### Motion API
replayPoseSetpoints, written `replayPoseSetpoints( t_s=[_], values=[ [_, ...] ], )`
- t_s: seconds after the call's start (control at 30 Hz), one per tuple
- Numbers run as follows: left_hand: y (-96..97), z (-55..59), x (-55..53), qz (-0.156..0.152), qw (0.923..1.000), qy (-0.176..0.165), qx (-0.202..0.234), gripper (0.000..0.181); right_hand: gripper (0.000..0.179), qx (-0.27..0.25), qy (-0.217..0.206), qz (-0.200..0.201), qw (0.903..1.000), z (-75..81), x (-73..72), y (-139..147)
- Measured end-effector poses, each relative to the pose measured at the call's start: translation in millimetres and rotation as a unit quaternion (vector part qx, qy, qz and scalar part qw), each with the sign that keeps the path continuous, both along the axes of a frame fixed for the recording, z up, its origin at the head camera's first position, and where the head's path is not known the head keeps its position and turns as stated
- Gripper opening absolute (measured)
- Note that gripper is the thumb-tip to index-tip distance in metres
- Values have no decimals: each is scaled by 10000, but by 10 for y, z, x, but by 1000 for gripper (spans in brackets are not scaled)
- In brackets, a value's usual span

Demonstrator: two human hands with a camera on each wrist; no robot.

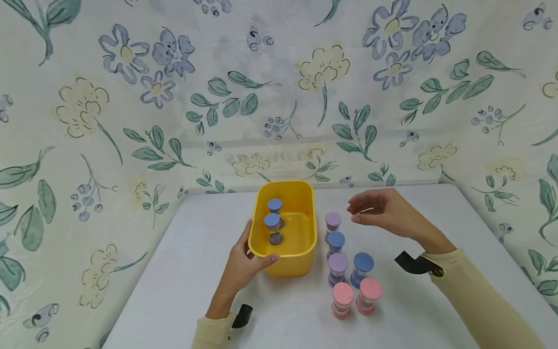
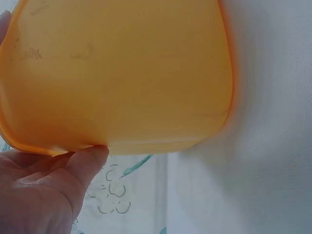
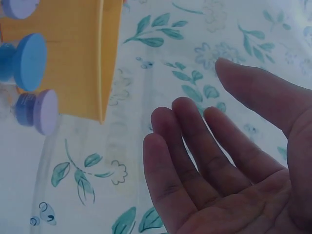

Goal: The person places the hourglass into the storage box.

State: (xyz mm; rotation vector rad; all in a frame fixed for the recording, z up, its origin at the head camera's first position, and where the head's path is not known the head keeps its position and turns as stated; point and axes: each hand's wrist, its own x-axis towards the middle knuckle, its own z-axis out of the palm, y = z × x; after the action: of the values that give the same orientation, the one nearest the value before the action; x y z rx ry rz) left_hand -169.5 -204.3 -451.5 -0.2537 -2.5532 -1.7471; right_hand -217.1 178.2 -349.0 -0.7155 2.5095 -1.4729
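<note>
My left hand (image 1: 243,261) grips the near left corner of a yellow plastic bin (image 1: 289,265), thumb over the rim and fingers along the side. In the left wrist view, the bin's wall (image 2: 122,73) fills much of the frame. Inside it are two blue-capped sand timers (image 1: 272,221) and a small dark grey round piece (image 1: 275,238). My right hand (image 1: 378,209) hovers above the table, right of the bin, fingers loosely bent and holding nothing. The right wrist view shows its palm (image 3: 234,190) bare. Nearest to it is a purple sand timer (image 1: 333,221).
Right of the bin stand more sand timers: a blue one (image 1: 335,240), a second purple one (image 1: 337,264), another blue one (image 1: 363,264) and two pink ones (image 1: 343,295) closest to me. They stand on a white table (image 1: 183,271), with a floral cloth (image 1: 279,111) behind it.
</note>
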Motion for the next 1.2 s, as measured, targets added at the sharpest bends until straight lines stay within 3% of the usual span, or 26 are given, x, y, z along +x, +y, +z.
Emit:
replayPoseSetpoints(
  t_s=[0.63,1.2],
  values=[
    [-4,14,16,4,10000,16,27,109,38,-617,-268,85,9977,-485,208,340],
    [2,10,4,-29,10000,31,51,108,50,-540,-676,721,9936,-825,303,382]
  ],
)
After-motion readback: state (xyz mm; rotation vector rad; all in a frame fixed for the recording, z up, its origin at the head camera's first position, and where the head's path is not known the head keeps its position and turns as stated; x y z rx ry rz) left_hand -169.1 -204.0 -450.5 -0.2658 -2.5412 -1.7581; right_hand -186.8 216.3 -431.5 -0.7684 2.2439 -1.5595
